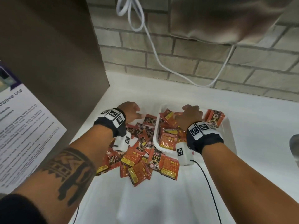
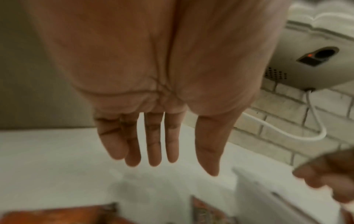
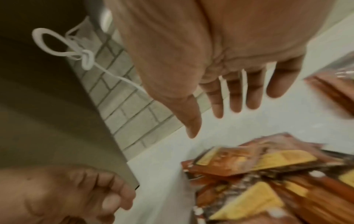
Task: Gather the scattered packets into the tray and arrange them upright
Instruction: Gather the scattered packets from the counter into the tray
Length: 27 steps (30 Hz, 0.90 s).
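Observation:
Orange and brown coffee packets (image 1: 137, 157) lie scattered on the white counter, left of and in front of a white tray (image 1: 155, 135). More packets (image 1: 168, 138) lie flat in the tray's left part, and a small stack (image 1: 214, 118) stands upright at its far right. My left hand (image 1: 131, 112) hovers over the far end of the loose pile; in the left wrist view its fingers (image 2: 153, 151) hang straight and hold nothing. My right hand (image 1: 191, 114) is over the tray. Its fingers (image 3: 235, 98) are spread and empty above the packets (image 3: 268, 174).
A tall grey panel (image 1: 56, 54) with a paper notice (image 1: 24, 126) stands to the left. A brick wall runs behind, with a white cable (image 1: 153, 50) hanging from a beige wall unit (image 1: 226, 18). A metal object (image 1: 294, 143) shows at the right edge.

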Tool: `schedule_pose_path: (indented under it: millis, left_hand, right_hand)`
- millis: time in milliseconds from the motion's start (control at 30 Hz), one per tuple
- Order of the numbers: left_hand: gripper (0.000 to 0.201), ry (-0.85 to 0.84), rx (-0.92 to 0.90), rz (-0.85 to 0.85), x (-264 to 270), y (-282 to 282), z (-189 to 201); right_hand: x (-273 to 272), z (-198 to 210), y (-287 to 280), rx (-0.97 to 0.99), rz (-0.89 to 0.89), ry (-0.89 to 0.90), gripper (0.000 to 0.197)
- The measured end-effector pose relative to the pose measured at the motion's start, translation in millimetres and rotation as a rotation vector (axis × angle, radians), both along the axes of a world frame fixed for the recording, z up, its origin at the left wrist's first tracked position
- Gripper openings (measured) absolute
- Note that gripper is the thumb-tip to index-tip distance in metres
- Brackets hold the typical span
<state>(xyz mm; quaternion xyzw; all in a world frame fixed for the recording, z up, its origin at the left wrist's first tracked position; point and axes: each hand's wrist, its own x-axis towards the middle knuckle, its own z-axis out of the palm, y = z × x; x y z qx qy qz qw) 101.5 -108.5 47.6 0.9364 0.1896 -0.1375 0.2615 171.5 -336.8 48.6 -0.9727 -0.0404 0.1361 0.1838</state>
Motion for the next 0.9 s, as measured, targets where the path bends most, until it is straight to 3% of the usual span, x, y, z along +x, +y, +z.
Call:
schedule_pose_path:
  millis: [67,133,233,300,367,400,467,533,633,767,900]
  left_hand:
    - [0.057,0.098,0.097,-0.005,-16,23,-5]
    - [0.069,0.181,0.161,-0.022,-31,39,-11]
    - [0.095,0.258,0.153,-0.069,-46,48,-23]
    - [0.101,0.243,0.168,-0.099,-50,47,-31]
    - [0.098,0.201,0.200,-0.081,-51,46,-37]
    - [0.096,0.194,0.203,-0.064,-50,45,-40]
    - [0.094,0.191,0.219,-0.054,-47,41,-44]
    - [0.090,0.184,0.238,-0.065,-44,37,-46]
    - [0.083,0.180,0.228,-0.082,-40,36,-44]
    - [0.072,0.143,0.163,-0.080,-39,40,-40]
    - [0.053,0.079,0.049,0.001,-44,50,-35]
  right_hand:
    - [-6,5,19,0.083,0.177,-0.022,0.040]
    - [-16,14,43,0.031,0.407,-0.023,0.031]
    - [-33,18,84,-0.157,0.627,0.031,0.035]
    - [-42,11,108,-0.334,0.704,0.076,0.027]
    - [-47,3,123,-0.496,0.713,0.119,0.004]
    - [-49,-2,128,-0.560,0.714,0.130,0.015]
    - [-55,-4,131,-0.681,0.753,0.118,0.011]
    - [-60,-8,132,-0.742,0.750,0.100,0.023]
    - [-61,-8,134,-0.659,0.730,0.094,0.005]
    - [-52,-8,138,-0.590,0.685,0.112,0.027]
    - [-44,-2,137,-0.545,0.687,0.056,0.009]
